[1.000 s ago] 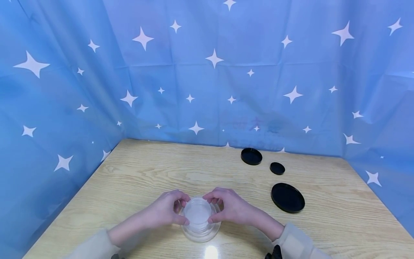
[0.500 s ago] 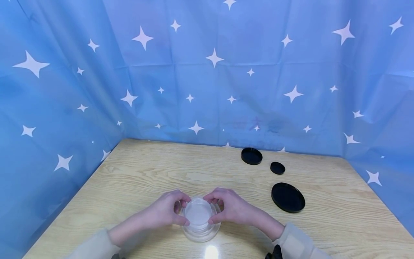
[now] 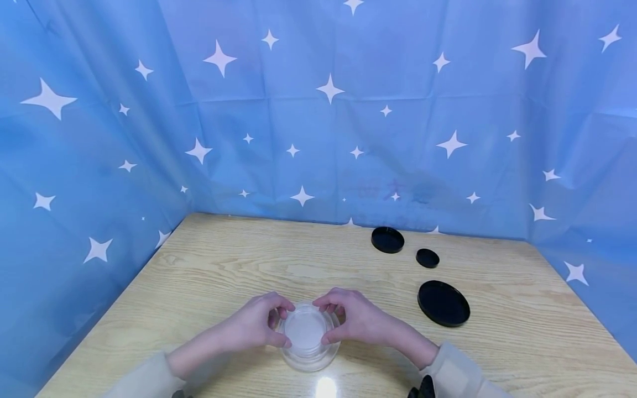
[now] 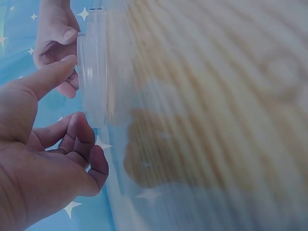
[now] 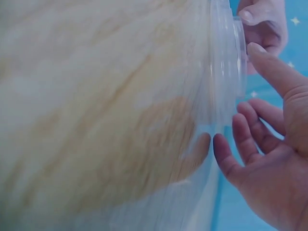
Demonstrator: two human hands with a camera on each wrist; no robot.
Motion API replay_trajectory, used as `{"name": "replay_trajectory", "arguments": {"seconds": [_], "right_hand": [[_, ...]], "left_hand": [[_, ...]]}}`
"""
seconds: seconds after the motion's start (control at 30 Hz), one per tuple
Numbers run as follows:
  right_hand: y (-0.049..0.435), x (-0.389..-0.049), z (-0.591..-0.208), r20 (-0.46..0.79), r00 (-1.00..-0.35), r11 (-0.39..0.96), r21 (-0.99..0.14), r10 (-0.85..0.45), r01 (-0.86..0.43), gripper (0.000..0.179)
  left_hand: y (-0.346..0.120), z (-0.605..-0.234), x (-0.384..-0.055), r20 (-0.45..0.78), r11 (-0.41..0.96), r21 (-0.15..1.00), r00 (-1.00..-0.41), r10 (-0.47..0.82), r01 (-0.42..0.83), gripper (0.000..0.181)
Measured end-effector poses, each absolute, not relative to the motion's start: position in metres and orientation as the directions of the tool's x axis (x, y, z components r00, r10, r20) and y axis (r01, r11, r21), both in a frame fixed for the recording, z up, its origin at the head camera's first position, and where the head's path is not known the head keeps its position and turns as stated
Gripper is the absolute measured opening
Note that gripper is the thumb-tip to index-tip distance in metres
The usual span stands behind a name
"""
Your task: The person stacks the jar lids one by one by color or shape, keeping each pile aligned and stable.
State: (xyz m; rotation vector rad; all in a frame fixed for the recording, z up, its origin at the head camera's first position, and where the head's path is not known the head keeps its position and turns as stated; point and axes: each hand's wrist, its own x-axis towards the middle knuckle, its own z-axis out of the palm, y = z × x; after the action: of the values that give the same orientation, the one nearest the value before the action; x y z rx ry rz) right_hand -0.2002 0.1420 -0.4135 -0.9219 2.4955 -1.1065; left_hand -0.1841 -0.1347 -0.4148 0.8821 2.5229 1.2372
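Note:
In the head view, a stack of clear round plastic containers [image 3: 304, 328] stands near the table's front edge, a smaller one on top of wider ones. My left hand [image 3: 261, 323] holds the top container from the left, thumb in front and fingers behind. From the right, my right hand [image 3: 350, 319] holds the same container in a mirrored way. The left wrist view shows the tiers of the stack [image 4: 94, 72] side on, thumb at the top rim. In the right wrist view, the right thumb [image 5: 262, 57] also meets that rim, with the other fingers loosely bent below.
Three round black lids lie on the right of the wooden table [image 3: 224, 260]: a medium lid [image 3: 387, 240], a small lid [image 3: 427, 258] and a large lid [image 3: 443, 303]. A blue star-patterned curtain [image 3: 298, 121] borders the back and sides.

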Motion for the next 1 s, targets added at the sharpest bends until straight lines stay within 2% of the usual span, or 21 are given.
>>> {"name": "replay_trajectory", "arguments": {"seconds": [0.3, 0.6, 1.0], "right_hand": [[0.152, -0.2, -0.405, 0.079, -0.777, 0.485, -0.74, -0.625, -0.466, 0.058], [0.178, -0.205, -0.395, 0.11, -0.811, 0.482, -0.755, -0.575, -0.444, 0.059], [0.239, -0.199, -0.383, 0.157, -0.912, 0.543, -0.761, -0.378, -0.356, 0.06]], "left_hand": [[-0.129, -0.403, -0.189, 0.113, 0.466, 0.768, -0.809, 0.577, 0.44, 0.056], [-0.115, -0.388, -0.215, 0.136, 0.405, 0.788, -0.773, 0.619, 0.463, 0.056], [-0.057, -0.365, -0.251, 0.091, 0.318, 0.865, -0.746, 0.66, 0.387, 0.054]]}}
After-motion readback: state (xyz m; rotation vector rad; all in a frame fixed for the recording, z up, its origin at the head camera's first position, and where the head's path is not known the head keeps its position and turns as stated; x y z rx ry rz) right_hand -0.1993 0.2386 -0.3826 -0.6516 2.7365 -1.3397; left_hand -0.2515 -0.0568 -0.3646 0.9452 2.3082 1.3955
